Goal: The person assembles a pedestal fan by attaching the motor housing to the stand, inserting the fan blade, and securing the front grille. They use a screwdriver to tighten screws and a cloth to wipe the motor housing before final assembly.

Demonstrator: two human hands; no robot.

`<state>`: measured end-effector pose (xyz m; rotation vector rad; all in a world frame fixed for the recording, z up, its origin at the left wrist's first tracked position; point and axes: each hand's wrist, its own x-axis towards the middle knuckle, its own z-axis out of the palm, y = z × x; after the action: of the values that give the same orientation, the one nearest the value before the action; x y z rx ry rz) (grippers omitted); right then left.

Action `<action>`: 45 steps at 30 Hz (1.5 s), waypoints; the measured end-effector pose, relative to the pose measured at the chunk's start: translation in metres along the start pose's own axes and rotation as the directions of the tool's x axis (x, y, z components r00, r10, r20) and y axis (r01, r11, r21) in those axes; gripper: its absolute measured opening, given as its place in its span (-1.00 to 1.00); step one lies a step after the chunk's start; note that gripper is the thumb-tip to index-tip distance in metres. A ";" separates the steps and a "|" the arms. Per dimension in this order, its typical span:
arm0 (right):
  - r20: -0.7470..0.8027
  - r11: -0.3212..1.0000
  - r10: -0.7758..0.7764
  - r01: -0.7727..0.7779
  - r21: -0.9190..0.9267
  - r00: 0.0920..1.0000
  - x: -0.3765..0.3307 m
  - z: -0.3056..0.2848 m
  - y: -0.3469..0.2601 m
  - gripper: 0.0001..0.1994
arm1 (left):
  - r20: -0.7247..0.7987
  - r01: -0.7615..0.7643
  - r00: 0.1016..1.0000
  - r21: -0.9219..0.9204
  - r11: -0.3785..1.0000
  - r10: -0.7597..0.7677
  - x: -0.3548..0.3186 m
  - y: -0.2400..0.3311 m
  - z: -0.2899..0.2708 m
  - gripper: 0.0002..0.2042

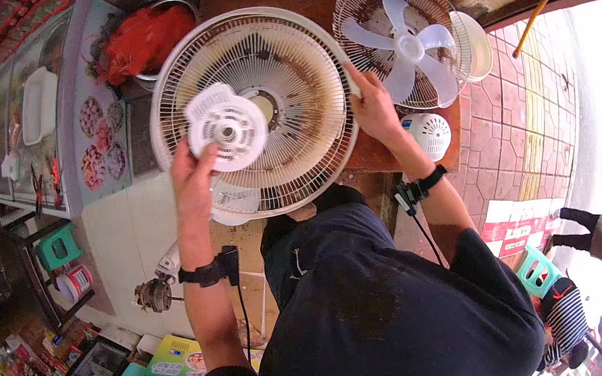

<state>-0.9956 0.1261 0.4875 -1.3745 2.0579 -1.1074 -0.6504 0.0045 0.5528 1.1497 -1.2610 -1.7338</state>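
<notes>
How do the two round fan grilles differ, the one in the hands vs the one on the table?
The held grille is bare wire with nothing behind it; the table grille still has the white blades in it. The held grille looks larger. The left hand and right hand grip its rim; the other is untouched. Both are round, dusty and brown-stained.

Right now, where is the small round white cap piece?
In the head view, the small round white cap is in the left hand, held against the big dusty fan grille, left of its centre.
</notes>
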 end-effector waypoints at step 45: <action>-0.301 0.841 0.498 -0.368 0.396 0.813 -0.144 -0.128 0.096 -0.02 | 0.258 0.175 0.959 -0.222 0.959 -0.116 -0.039 -0.008 0.100 -0.43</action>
<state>-1.0808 0.3234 0.4745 -0.4950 2.1759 -1.5019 -0.7291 0.0755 0.5683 0.9285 -1.0835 -2.1270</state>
